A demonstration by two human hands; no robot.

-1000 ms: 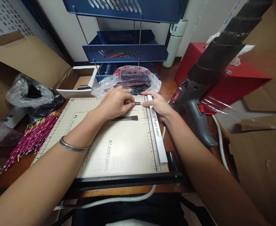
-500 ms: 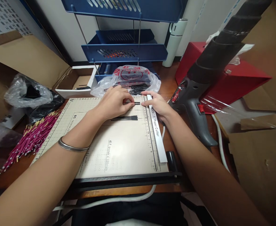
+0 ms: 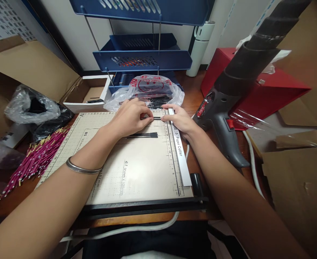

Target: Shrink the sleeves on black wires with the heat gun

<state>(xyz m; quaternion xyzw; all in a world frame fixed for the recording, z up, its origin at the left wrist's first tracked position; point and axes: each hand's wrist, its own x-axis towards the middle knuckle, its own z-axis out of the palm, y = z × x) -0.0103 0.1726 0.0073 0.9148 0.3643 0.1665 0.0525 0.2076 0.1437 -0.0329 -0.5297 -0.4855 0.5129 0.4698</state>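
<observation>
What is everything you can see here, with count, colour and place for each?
paper cutter: one, beige with black edge, desk centre
held tubing: count unclear, black, between both hands at the cutter's far end
loose tubing: a few, black, on the cutter board
plastic bag: one, clear with red print, behind the cutter
wires: a pile, magenta with gold tips, left of the cutter
heat gun: one, black and grey, right of the cutter
shelf rack: one, blue, at the back
box: one, red, behind the heat gun
bracelet: one, silver, left wrist
left hand: one, pinching the held tubing
right hand: one, fingertips at the tubing's end
</observation>
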